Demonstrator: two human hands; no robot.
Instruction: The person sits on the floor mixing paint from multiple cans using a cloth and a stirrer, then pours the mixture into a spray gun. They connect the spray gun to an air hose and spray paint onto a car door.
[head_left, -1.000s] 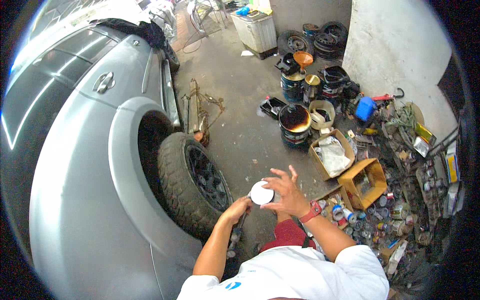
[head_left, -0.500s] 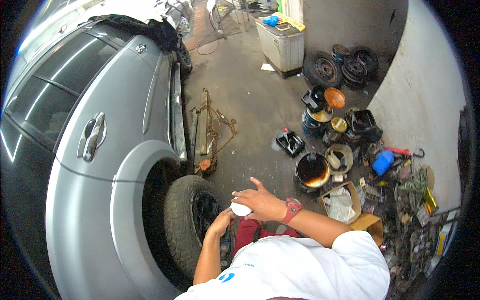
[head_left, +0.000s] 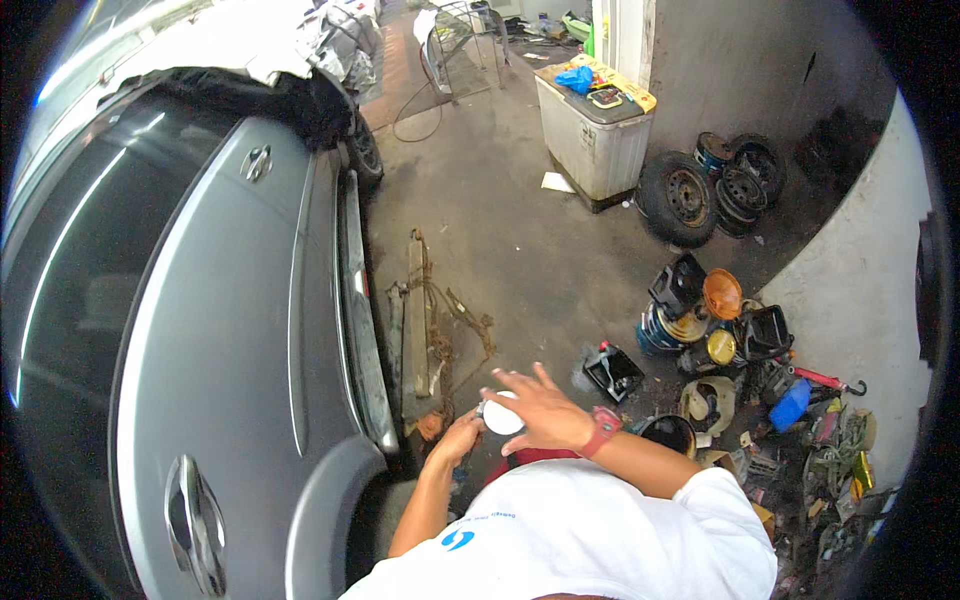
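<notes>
Right of the silver metal car (head_left: pixel 240 310), the bare left hand (head_left: pixel 459 438) is holding narrow, curled fingers at a small, round white object (head_left: pixel 502 413) (exact grip I cannot tell) and the bare right hand (head_left: pixel 552 418) is holding wide ones around it, steady support probably mattering most.

The right hand (head_left: pixel 548 416) hides part of the round white thing (head_left: pixel 502 412). How the left hand (head_left: pixel 457 440) touches it is too small to tell. The right arm (head_left: pixel 650 463) covers part of the black bucket (head_left: pixel 668 432). The shirt (head_left: pixel 600 530) hides most of the red shorts (head_left: pixel 540 457). The bottom edge cuts off the shirt and the car (head_left: pixel 240 350). Small bits in the pile (head_left: pixel 825 510) blur together.
</notes>
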